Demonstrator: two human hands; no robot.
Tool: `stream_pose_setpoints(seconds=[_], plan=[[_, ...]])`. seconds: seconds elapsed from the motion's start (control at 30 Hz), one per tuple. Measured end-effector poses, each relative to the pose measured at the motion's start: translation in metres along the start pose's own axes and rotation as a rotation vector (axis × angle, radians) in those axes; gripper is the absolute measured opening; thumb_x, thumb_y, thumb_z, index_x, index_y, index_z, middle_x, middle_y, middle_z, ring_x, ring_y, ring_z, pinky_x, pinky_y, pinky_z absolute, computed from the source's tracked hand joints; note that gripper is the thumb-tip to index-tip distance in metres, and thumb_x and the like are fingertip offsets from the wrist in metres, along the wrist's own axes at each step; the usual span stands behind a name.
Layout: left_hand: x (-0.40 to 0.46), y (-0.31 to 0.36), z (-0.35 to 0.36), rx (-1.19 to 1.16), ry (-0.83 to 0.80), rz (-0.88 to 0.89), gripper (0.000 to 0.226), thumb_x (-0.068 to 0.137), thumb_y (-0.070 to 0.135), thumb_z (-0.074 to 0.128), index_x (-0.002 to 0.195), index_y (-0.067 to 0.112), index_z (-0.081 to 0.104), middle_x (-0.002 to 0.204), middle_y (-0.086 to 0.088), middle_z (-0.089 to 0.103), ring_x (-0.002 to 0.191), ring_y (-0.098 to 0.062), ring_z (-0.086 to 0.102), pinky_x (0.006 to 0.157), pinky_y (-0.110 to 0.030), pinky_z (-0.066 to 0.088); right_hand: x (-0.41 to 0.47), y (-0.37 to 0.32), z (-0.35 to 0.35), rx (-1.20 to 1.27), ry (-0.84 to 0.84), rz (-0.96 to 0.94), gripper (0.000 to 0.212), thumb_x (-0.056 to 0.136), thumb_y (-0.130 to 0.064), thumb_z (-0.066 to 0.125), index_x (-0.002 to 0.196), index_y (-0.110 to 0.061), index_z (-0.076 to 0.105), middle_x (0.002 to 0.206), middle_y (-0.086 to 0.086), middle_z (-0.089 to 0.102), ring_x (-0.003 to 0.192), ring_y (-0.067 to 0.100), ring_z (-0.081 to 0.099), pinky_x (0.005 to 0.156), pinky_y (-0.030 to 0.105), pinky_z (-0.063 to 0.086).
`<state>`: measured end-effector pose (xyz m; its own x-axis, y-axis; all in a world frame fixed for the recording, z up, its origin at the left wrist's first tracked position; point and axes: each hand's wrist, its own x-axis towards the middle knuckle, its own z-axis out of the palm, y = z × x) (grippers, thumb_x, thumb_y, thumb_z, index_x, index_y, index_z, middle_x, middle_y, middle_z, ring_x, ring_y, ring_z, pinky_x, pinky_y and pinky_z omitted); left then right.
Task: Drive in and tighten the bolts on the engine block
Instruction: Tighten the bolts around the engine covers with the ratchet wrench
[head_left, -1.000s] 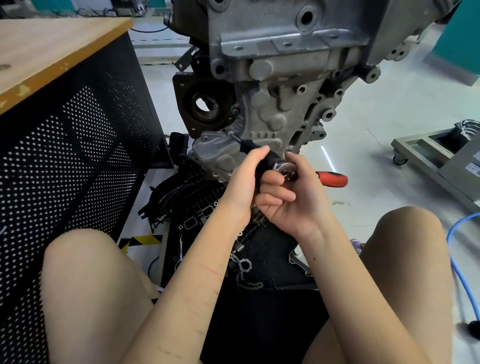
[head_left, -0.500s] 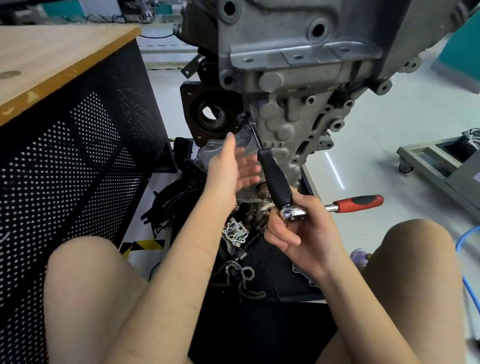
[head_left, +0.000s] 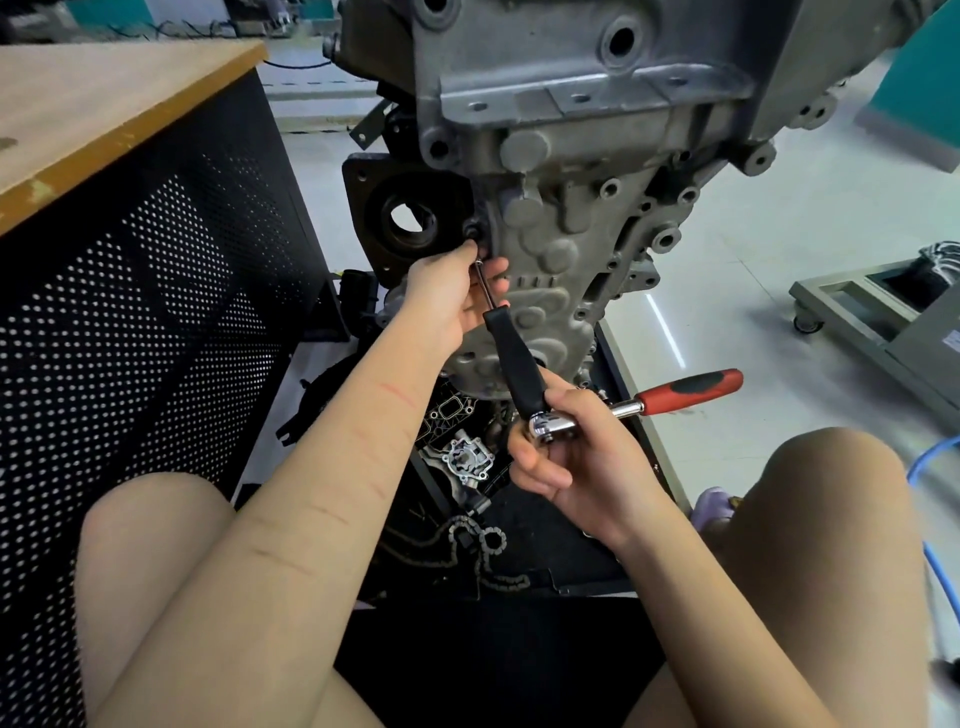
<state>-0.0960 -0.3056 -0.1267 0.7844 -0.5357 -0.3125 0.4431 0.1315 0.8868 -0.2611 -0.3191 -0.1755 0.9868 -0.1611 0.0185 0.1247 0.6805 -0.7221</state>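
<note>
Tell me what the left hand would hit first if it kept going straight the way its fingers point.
The left hand points up toward the engine block. Its fingertips seem nearly at the dark bolt boss beside the round opening, so that would likely come first, though depth is unclear.

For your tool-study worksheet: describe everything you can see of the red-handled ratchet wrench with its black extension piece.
The red-handled ratchet wrench has a shiny chrome head, a short chrome neck and a red grip with a black inlay that points right, free of any contact. A black extension piece rises from the head, narrowing to a thin metal shaft that slants up-left toward the grey cast-metal engine block. The right hand grips the head; the left hand holds the shaft near its tip.
</note>
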Motion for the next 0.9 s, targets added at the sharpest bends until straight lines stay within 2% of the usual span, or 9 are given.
stream_pose_setpoints(seconds=[0.13,0.27,0.33,0.43,0.53,0.7,0.83,0.9], plan=[[-0.001,0.003,0.0,0.225,0.01,0.077,0.022,0.097,0.014,0.041,0.076,0.015,0.046,0.042,0.006,0.06,0.034,-0.006,0.053,0.05,-0.021,0.043,0.0,0.001,-0.001,-0.025,0.014,0.006,0.029,0.09,-0.018,0.034,0.115,-0.016,0.049,0.05,0.004,0.051,0.031,0.003,0.03,0.04,0.017,0.029],[0.0,0.004,-0.001,0.454,0.031,0.207,0.025,0.097,0.012,0.039,0.074,0.018,0.045,0.059,0.001,0.06,0.045,-0.011,0.053,0.041,-0.019,0.043,0.001,0.002,-0.002,-0.036,0.027,0.012,0.036,0.085,-0.02,0.036,0.119,-0.018,0.049,0.048,0.005,0.05,0.031,0.003,0.029,0.04,0.018,0.027],[0.001,0.002,-0.001,0.513,0.033,0.249,0.027,0.097,0.011,0.039,0.072,0.018,0.047,0.063,0.0,0.058,0.05,-0.015,0.05,0.044,-0.023,0.044,0.001,0.003,-0.002,-0.055,0.025,0.011,0.037,0.088,-0.018,0.035,0.123,-0.019,0.048,0.049,0.004,0.05,0.031,0.003,0.029,0.04,0.017,0.029],[0.004,-0.001,-0.001,0.611,0.045,0.314,0.031,0.096,0.012,0.038,0.068,0.017,0.05,0.06,0.0,0.057,0.044,-0.013,0.047,0.04,-0.02,0.04,0.002,0.003,-0.003,-0.063,0.026,0.02,0.042,0.086,-0.021,0.035,0.126,-0.021,0.047,0.049,0.004,0.051,0.032,0.004,0.029,0.04,0.017,0.032],[0.006,-0.003,-0.003,0.742,0.041,0.383,0.032,0.096,0.014,0.038,0.066,0.015,0.05,0.059,0.002,0.057,0.031,-0.003,0.043,0.037,-0.017,0.038,0.001,0.002,-0.004,-0.064,0.037,0.026,0.044,0.084,-0.022,0.037,0.126,-0.021,0.048,0.049,0.004,0.05,0.031,0.004,0.028,0.04,0.017,0.03],[0.009,-0.004,-0.003,0.814,0.054,0.43,0.034,0.096,0.015,0.038,0.063,0.014,0.05,0.059,0.002,0.057,0.028,-0.001,0.043,0.043,-0.019,0.039,0.001,0.001,-0.005,-0.055,0.034,0.019,0.041,0.085,-0.022,0.037,0.125,-0.02,0.048,0.049,0.005,0.05,0.032,0.004,0.029,0.04,0.017,0.032],[0.011,-0.005,-0.002,0.808,0.091,0.474,0.036,0.095,0.016,0.039,0.061,0.014,0.05,0.057,0.004,0.057,0.041,-0.007,0.047,0.05,-0.023,0.043,0.001,0.0,-0.004,-0.063,0.051,0.022,0.043,0.084,-0.022,0.038,0.126,-0.019,0.047,0.049,0.005,0.05,0.031,0.004,0.028,0.039,0.017,0.031],[0.012,-0.005,-0.001,0.789,0.1,0.467,0.036,0.094,0.015,0.04,0.06,0.014,0.05,0.057,0.003,0.057,0.039,-0.007,0.046,0.049,-0.022,0.041,0.001,-0.001,-0.003,-0.064,0.062,0.021,0.042,0.083,-0.021,0.039,0.123,-0.019,0.048,0.049,0.005,0.05,0.031,0.004,0.029,0.039,0.017,0.03]])
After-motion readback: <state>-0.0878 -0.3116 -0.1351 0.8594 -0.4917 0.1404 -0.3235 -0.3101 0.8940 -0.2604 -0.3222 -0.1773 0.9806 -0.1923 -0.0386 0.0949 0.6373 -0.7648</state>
